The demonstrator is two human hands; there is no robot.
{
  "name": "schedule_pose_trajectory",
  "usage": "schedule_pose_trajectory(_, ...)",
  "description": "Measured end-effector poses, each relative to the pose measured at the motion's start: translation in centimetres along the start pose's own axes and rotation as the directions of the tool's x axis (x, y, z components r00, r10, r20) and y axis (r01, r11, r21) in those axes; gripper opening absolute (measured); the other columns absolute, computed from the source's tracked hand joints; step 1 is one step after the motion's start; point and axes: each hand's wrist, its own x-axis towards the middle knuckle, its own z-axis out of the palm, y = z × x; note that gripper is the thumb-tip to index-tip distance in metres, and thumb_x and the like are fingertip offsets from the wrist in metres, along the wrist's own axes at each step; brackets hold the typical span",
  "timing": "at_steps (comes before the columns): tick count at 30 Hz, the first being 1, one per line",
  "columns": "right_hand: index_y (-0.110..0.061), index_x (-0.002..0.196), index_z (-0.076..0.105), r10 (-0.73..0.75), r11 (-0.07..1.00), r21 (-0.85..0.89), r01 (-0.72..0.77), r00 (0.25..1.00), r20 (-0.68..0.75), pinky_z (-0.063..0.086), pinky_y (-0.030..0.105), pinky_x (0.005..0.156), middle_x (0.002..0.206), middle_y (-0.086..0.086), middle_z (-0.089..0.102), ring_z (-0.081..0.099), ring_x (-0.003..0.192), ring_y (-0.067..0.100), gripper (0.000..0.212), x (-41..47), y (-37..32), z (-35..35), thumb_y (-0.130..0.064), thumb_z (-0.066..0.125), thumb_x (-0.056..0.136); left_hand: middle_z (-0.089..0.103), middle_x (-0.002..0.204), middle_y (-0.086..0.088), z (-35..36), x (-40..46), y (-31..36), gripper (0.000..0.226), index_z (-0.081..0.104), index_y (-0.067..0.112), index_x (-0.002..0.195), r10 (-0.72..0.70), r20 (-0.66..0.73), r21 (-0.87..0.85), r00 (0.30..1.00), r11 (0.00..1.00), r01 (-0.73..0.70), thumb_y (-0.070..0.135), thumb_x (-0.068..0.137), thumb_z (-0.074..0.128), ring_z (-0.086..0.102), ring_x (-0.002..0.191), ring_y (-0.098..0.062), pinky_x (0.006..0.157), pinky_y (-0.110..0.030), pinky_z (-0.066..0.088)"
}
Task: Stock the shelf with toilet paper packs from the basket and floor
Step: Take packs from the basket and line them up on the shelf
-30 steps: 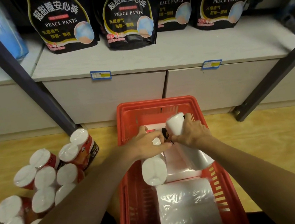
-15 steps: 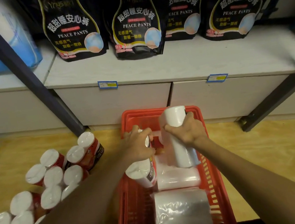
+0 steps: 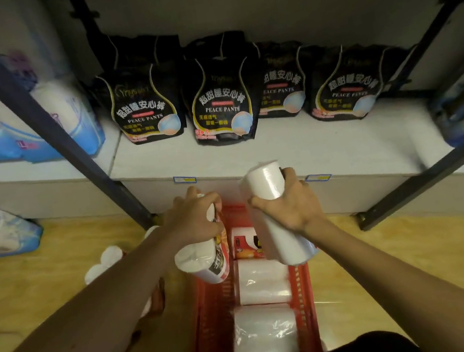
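Your left hand (image 3: pixel 193 216) grips a printed toilet paper pack (image 3: pixel 205 260) and your right hand (image 3: pixel 287 203) curls round a plain white pack (image 3: pixel 274 218), both raised above the red basket (image 3: pixel 208 318), which holds more wrapped packs (image 3: pixel 266 336), just before the shelf (image 3: pixel 296 143) of black pouches (image 3: pixel 219 101)
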Motion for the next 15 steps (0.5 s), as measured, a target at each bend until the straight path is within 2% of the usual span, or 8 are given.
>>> schedule_pose_trajectory(6,-0.021,0.117,0.04,-0.07,0.997,0.01,0.07,0.997,0.009,0.049,0.039,0.077,0.106,0.009,0.057,0.056,0.092,0.03,0.073,-2.7,-7.5,-7.5,-0.064,0.069,0.066,0.034,0.125,0.0,-10.2,-3.9,3.7,0.03,0.052,0.038,0.101,-0.034,0.108,0.043,0.994,0.999,0.03,0.032,0.077,0.067,0.037,0.117,-0.031,0.082,-0.036,0.034)
schedule_pose_trajectory(11,-0.021,0.121,0.04,-0.155,0.986,0.057,0.156,0.988,-0.022,0.048,0.037,0.078,0.11,0.008,0.056,0.056,0.096,0.028,0.077,-5.1,-14.8,-14.2,-0.065,0.07,0.066,0.03,0.129,-0.002,-20.5,-6.6,6.6,0.033,0.052,0.044,0.107,-0.044,0.15,0.129,0.988,0.991,0.025,0.029,0.079,0.064,0.034,0.121,-0.033,0.096,-0.043,0.039)
schedule_pose_trajectory(15,-0.021,0.122,0.039,-0.189,0.979,0.075,0.191,0.981,-0.043,0.048,0.035,0.078,0.115,0.008,0.057,0.058,0.102,0.029,0.083,-7.0,-20.4,-19.4,-0.072,0.067,0.063,0.028,0.113,0.001,-27.6,-8.6,9.2,0.037,0.054,0.042,0.115,-0.034,0.171,0.122,0.985,0.992,0.013,0.031,0.082,0.066,0.032,0.123,-0.033,0.098,-0.043,0.039)
